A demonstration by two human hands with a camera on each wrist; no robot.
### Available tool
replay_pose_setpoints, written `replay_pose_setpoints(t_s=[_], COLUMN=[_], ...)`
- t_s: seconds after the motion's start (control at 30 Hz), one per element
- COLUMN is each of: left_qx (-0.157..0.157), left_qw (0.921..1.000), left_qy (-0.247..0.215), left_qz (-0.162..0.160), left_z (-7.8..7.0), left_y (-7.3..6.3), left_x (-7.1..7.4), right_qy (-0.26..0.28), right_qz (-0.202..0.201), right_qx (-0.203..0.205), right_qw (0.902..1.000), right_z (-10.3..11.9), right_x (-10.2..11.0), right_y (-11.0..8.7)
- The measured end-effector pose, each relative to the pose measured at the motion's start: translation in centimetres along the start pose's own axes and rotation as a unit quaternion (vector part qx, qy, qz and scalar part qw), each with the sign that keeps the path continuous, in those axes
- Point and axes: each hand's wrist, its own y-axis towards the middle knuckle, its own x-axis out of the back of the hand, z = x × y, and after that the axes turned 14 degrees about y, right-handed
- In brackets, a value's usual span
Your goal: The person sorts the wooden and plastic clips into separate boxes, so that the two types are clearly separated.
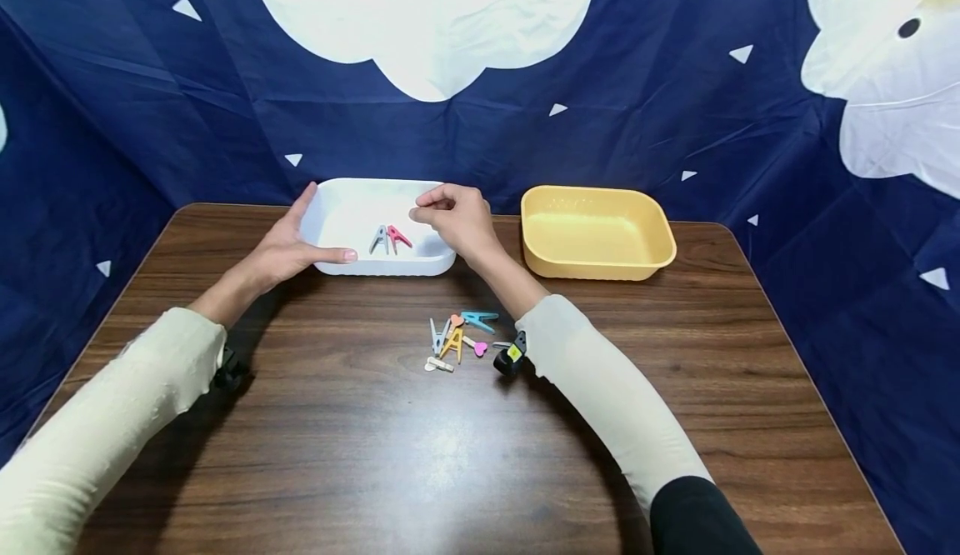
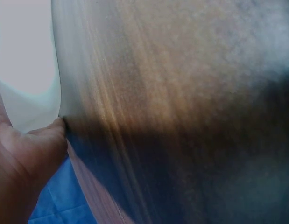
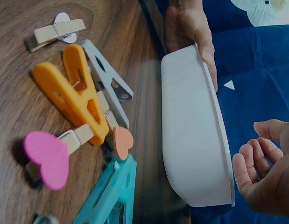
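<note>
My left hand (image 1: 281, 252) holds the left end of a white plastic basin (image 1: 386, 267), thumb along the front rim and fingers at the far corner. Inside the basin stand a grey clothespin (image 1: 379, 240) and a red clothespin (image 1: 399, 237). Over the basin's right end is my right hand (image 1: 459, 220); in the right wrist view its loosely curled fingers (image 3: 256, 163) have nothing between them. On the table lies a small pile of clothespins: orange-yellow (image 3: 74, 93), grey (image 3: 107, 74), teal (image 3: 111, 196), and wooden ones with a pink heart (image 3: 48, 158), an orange heart (image 3: 122, 142) and a white piece (image 3: 61, 29).
To the right of the white basin stands a yellow basin (image 1: 600, 270). Both are near the back edge of the brown wooden table (image 1: 337, 455). Dark blue cloth (image 1: 480, 138) with white shapes hangs behind and at the sides.
</note>
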Motion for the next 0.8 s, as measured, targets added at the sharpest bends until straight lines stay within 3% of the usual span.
replay_pose_setpoints(t_s=[0.8], left_qx=[-0.001], left_qw=[1.0000], left_qy=[0.003], left_qz=[-0.003], left_z=[0.2], left_y=[0.0], left_x=[-0.1], right_qy=[0.044], right_qz=[0.006], right_qx=[0.028], right_qw=[0.9986], right_z=[-1.1], right_x=[2.3], right_y=[-1.6])
